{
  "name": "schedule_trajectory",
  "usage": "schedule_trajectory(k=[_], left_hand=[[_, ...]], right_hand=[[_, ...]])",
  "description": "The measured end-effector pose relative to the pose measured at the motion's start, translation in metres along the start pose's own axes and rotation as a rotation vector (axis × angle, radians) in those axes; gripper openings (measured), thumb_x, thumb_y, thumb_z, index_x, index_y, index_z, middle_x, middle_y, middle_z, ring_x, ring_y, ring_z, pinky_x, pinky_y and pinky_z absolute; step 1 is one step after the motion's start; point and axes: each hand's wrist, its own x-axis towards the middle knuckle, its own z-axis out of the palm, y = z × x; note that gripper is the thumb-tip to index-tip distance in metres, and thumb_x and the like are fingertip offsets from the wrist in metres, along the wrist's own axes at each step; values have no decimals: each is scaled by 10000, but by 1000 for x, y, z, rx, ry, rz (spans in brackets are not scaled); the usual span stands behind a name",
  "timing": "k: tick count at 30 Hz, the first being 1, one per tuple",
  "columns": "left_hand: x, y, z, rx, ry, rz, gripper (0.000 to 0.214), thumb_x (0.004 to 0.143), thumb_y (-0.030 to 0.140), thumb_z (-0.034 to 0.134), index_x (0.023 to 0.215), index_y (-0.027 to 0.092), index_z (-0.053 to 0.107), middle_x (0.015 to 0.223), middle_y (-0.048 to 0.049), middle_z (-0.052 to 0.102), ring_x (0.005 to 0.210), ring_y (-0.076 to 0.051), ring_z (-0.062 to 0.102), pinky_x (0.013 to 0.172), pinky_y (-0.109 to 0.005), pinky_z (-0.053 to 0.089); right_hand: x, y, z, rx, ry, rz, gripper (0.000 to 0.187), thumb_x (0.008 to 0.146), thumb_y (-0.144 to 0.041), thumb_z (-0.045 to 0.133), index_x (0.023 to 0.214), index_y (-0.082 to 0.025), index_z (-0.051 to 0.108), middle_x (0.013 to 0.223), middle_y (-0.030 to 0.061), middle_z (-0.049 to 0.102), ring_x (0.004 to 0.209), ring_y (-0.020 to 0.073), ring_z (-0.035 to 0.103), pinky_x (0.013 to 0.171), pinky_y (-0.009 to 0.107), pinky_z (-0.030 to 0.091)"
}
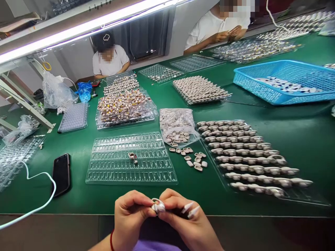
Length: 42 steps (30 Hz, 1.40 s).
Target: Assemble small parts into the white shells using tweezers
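A small pale earbud with a curved loop (158, 207) is pinched between both hands at the table's front edge. My left hand (132, 216) grips its left side with thumb and forefinger. On the other side, the thumb and bent forefinger of my right hand (181, 218) close on the same piece. White pointed tips show on two right fingers. Beyond the hands lies a clear plastic tray (104, 176) with one loose earbud part (133, 157) in it. Several small beige caps (197, 164) are scattered to its right, before a clear bag of caps (176, 122).
At right, a tray of earbuds in rows (251, 160) sits near a blue basket (277, 99). Stacked trays of parts (123, 108) stand farther back. A phone (61, 174) and white cable (39, 209) lie left. Two people (111, 61) sit across the table.
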Motion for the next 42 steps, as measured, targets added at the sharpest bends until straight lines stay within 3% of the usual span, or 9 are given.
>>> schedule_trajectory(k=[4, 14, 19, 22, 27, 31, 34, 38, 42], left_hand=[[-1, 1, 1, 24, 4, 30, 114, 596, 202, 889, 659, 212, 795, 614, -16, 681, 566, -119, 634, 553, -185, 507], [-1, 1, 1, 30, -13, 6, 129, 584, 175, 894, 626, 203, 775, 594, 3, 634, 534, -94, 603, 525, -169, 493], [-1, 1, 2, 51, 6, 111, 79, 666, 175, 847, 658, 203, 774, 576, 3, 643, 534, -100, 608, 560, -191, 524], [1, 1, 1, 75, -4, 103, 53, 691, 186, 832, 716, 204, 789, 665, -24, 709, 621, -129, 662, 616, -204, 549], [5, -3, 1, -112, -27, -83, 139, 677, 252, 853, 791, 216, 782, 789, -39, 784, 742, -171, 721, 704, -238, 577], [6, -6, 4, -272, -23, -205, 257, 653, 271, 872, 891, 236, 779, 845, -43, 801, 804, -179, 742, 744, -238, 579], [6, -7, 6, -332, -47, -236, 201, 640, 251, 881, 817, 239, 787, 858, -35, 804, 842, -172, 745, 769, -222, 572], [6, -8, 7, -359, -41, -252, 176, 639, 230, 879, 789, 251, 790, 898, -43, 802, 866, -173, 746, 769, -216, 567], [3, -11, 5, -289, -42, -179, 163, 666, 221, 860, 812, 258, 800, 970, -63, 789, 958, -199, 729, 846, -241, 552]], right_hand=[[2, -5, -5, -31, -60, 23, 190, 749, -371, 797, 680, -196, 773, 684, 35, 588, 617, 151, 543, 559, 259, 437], [-1, -5, 2, 41, -31, 68, 231, 720, -372, 824, 632, -183, 725, 671, 14, 567, 613, 134, 517, 559, 244, 413], [-3, -3, 11, 67, 60, 18, 260, 732, -358, 815, 598, -183, 677, 652, 5, 560, 609, 137, 535, 567, 240, 440], [-1, -8, 13, -24, 100, -46, 211, 751, -355, 797, 637, -198, 713, 654, 13, 570, 606, 151, 551, 553, 246, 457], [1, -21, 13, -301, 137, -300, 31, 799, -229, 739, 768, -230, 742, 686, 22, 587, 578, 155, 548, 504, 244, 460], [1, -19, 15, -388, 212, -508, 152, 781, -103, 720, 821, -237, 661, 715, 6, 612, 545, 132, 543, 472, 216, 455], [1, -14, 15, -467, 218, -606, 232, 783, -57, 706, 899, -247, 641, 752, 4, 627, 586, 133, 582, 512, 204, 490], [0, -12, 14, -523, 199, -666, 291, 802, -36, 684, 992, -252, 640, 807, 23, 654, 679, 156, 650, 623, 219, 553], [-3, -10, 14, -577, 158, -674, 382, 833, -14, 634, 1127, -257, 652, 901, 55, 695, 790, 184, 691, 734, 239, 579]])
